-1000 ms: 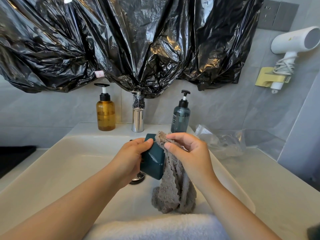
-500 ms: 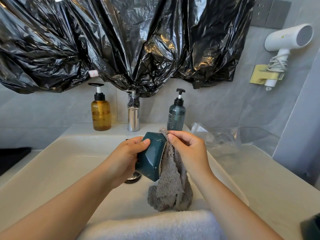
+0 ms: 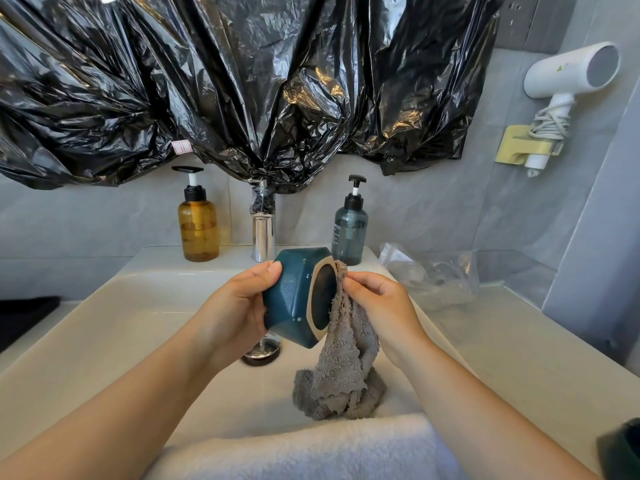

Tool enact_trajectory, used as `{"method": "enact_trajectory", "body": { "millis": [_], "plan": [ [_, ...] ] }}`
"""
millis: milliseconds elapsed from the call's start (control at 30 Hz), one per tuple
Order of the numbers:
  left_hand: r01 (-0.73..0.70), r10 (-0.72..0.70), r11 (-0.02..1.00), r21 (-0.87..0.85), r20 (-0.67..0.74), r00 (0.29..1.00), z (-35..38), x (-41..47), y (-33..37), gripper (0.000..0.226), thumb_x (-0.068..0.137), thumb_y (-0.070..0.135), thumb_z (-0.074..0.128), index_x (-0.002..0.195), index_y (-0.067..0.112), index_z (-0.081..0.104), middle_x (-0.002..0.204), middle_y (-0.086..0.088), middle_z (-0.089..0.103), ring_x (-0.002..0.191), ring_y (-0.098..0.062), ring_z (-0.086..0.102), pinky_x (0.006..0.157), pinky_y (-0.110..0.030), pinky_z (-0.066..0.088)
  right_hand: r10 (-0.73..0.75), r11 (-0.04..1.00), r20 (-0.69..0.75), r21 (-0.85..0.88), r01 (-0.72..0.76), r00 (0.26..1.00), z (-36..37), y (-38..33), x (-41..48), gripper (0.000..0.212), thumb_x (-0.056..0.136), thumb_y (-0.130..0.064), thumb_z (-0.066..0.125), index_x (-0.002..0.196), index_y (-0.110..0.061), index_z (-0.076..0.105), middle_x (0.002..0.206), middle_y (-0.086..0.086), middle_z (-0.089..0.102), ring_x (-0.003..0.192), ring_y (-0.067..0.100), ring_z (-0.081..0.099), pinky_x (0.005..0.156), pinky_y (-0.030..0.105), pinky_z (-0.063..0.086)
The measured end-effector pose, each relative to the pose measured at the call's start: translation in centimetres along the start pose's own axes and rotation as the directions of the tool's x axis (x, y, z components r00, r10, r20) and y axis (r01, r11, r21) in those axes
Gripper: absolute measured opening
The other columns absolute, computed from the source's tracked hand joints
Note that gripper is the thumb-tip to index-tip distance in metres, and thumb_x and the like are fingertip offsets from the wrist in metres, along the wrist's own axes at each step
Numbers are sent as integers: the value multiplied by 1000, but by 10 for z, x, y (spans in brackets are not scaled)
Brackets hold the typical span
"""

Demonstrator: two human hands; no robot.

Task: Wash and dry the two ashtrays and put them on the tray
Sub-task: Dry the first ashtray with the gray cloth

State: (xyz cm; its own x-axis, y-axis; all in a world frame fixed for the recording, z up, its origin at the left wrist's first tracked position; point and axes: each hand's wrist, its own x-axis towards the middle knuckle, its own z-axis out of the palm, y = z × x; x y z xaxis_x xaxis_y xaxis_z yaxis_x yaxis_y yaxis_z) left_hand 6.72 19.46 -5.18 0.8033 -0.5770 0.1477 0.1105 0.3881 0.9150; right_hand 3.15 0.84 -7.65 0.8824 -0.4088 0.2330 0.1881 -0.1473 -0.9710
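Note:
Over the white sink basin (image 3: 114, 327), my left hand (image 3: 239, 306) grips a dark teal hexagonal ashtray (image 3: 294, 296) on its side, with its unglazed bottom ring facing right. My right hand (image 3: 377, 299) pinches a grey fluffy cloth (image 3: 343, 368) and presses it against the ashtray's right edge; the rest of the cloth hangs down into the basin. A dark teal object (image 3: 623, 448), cut off at the lower right corner, rests on the counter; I cannot tell what it is.
A chrome tap (image 3: 264, 233) stands behind the basin between an amber pump bottle (image 3: 198, 223) and a blue-grey pump bottle (image 3: 349, 230). A white towel (image 3: 311, 452) lies over the front rim. Crumpled clear plastic (image 3: 433, 275) sits on the right counter. Black plastic sheeting (image 3: 242, 81) covers the wall above.
My left hand has turned the ashtray so its bottom ring now faces right and raised it a little. The cloth has shifted from its side to that right edge.

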Motion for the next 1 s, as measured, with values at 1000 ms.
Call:
{"method": "enact_trajectory", "body": {
  "millis": [1000],
  "plan": [
    [9, 38, 978, 208, -219, 975, -2, 11, -13, 20, 98, 23, 48, 107, 12, 62, 92, -8, 72, 82, -20, 68, 76, -36, 55, -307, 952, 1, -8, 307, 952, 36, -20, -18, 7, 86, -19, 71, 87, -26, 71, 84, -8, 71, 77, 5, 64, 69, 13, 48]
  ]
}}
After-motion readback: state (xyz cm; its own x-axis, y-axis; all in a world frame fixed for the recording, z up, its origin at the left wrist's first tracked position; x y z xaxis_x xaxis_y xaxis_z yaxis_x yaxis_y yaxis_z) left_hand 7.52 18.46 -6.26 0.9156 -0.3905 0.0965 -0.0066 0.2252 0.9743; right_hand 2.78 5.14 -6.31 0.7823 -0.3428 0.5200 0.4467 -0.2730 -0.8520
